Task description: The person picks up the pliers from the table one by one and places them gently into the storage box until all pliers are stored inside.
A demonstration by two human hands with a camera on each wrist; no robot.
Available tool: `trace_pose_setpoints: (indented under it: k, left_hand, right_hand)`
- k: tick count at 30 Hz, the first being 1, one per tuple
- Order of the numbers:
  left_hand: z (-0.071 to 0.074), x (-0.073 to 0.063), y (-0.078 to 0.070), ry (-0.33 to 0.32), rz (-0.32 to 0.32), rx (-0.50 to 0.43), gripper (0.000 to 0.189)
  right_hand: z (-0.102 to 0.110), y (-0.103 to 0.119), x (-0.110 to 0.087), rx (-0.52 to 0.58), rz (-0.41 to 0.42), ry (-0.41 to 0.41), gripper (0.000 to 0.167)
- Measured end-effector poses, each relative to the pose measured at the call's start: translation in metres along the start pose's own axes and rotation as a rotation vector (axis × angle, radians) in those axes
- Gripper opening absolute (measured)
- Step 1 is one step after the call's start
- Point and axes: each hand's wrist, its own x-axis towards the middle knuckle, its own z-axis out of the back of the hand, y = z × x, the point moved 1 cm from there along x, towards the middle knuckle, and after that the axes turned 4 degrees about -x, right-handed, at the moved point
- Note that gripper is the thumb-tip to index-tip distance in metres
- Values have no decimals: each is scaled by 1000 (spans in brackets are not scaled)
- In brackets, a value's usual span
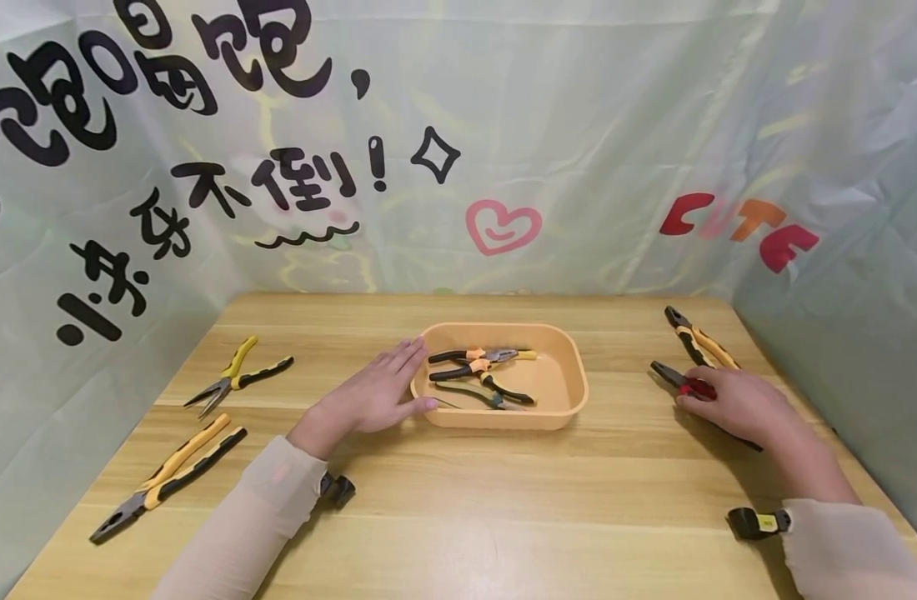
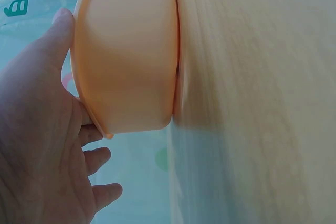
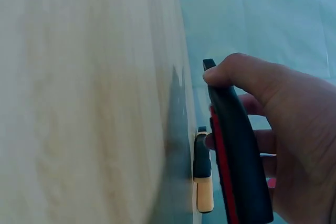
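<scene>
At the table's right side, my right hand pinches a pair of pliers with red and black handles between thumb and fingers. In the right wrist view these red-black pliers are held off the tabletop. Beyond them lie yellow-black pliers, partly hidden by the hand. My left hand rests at the left end of an orange plastic tray, thumb at its front corner, fingers on its rim. The left wrist view shows the thumb against the tray wall and the other fingers spread out. Several pliers lie inside the tray.
Long-nose pliers with yellow-black handles lie opened on the left of the wooden table. Nearer me lie larger combination pliers. A printed cloth hangs behind the table and along both sides.
</scene>
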Motion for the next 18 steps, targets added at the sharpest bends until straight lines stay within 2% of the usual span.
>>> trace_pose_setpoints:
  k: [11, 18]
  left_hand:
    - [0, -1, -1, 4, 7, -9, 96]
    - [-1, 0, 0, 2, 3, -3, 96]
  right_hand:
    - [4, 13, 0, -43, 8, -96, 55]
    - [6, 19, 0, -31, 15, -99, 55]
